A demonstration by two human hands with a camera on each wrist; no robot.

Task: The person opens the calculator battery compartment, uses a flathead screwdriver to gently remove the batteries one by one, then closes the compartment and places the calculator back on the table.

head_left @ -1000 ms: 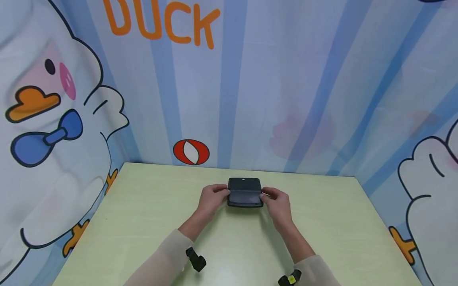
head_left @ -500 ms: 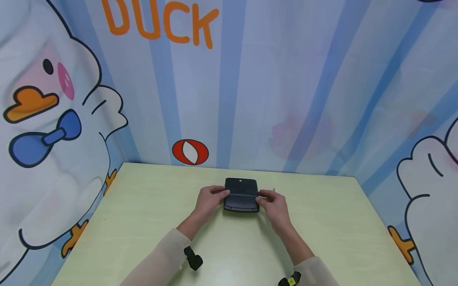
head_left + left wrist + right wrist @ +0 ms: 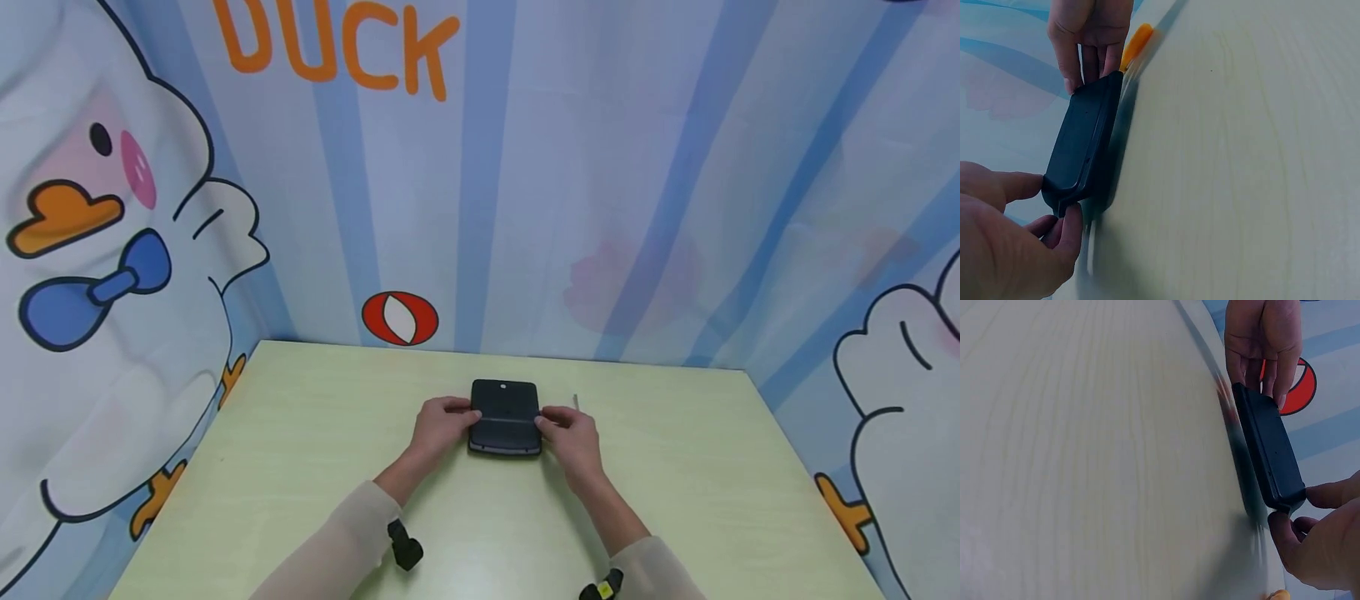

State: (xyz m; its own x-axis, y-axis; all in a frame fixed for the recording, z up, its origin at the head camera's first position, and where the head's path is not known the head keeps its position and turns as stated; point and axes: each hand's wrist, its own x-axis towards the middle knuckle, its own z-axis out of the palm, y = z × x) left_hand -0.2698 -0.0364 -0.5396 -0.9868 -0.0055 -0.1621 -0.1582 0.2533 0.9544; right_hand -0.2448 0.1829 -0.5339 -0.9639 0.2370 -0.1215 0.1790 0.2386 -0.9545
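Both hands hold a flat black rectangular case (image 3: 504, 417) by its two short ends, at the far middle of the table. A crease runs across its face, and a small white dot sits near its far edge. My left hand (image 3: 438, 429) pinches the left end between thumb and fingers. At the opposite end my right hand (image 3: 573, 442) grips it the same way. In the left wrist view the case (image 3: 1082, 137) is tilted close over the table, its shadow beside it. In the right wrist view the left hand (image 3: 1266, 347) is at its far end.
A thin grey shaft (image 3: 576, 402) shows just behind the right hand. Beyond that hand, the left wrist view has a slim orange thing (image 3: 1138, 44). The pale wooden table (image 3: 337, 400) ends at a blue striped duck backdrop (image 3: 555, 167).
The hands have brought the case slightly nearer and left, and more of its face shows. The thin grey shaft behind the right hand has come into view.
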